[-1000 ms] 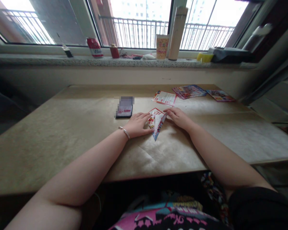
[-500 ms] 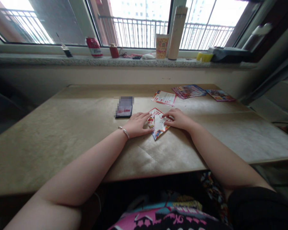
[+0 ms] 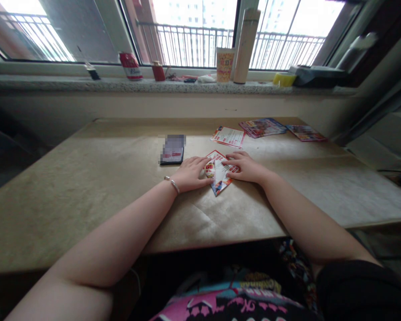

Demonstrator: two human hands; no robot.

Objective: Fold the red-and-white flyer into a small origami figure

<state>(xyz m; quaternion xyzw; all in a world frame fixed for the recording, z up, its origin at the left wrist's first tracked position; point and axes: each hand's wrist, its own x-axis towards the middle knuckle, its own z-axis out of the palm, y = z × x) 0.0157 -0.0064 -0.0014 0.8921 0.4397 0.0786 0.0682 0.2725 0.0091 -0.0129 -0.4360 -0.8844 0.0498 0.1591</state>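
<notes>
On the table in front of me lies a folded printed flyer [image 3: 220, 174], kite-shaped, with a corner pointing toward me and a pale panel in its middle. My left hand [image 3: 193, 173] rests on its left edge, fingers stretched out and thumb apart near the lower tip. On the flyer's right side lies my right hand [image 3: 246, 167], fingers spread and slightly bent, fingertips touching the paper. Both palms face down. A silver bracelet [image 3: 173, 183] circles my left wrist. Parts of the flyer are hidden under the fingers.
A phone [image 3: 172, 150] lies left of the flyer. Beyond it are a white-and-red leaflet [image 3: 229, 137], a pile of colourful flyers [image 3: 263, 127] and another flyer [image 3: 306, 133]. The windowsill [image 3: 173, 88] holds a red can [image 3: 130, 66], a paper cup [image 3: 225, 65] and a tall cylinder [image 3: 246, 47].
My right hand has shifted slightly on the flyer, its fingers opening out and uncovering more red print along the right side. My left hand has hardly moved.
</notes>
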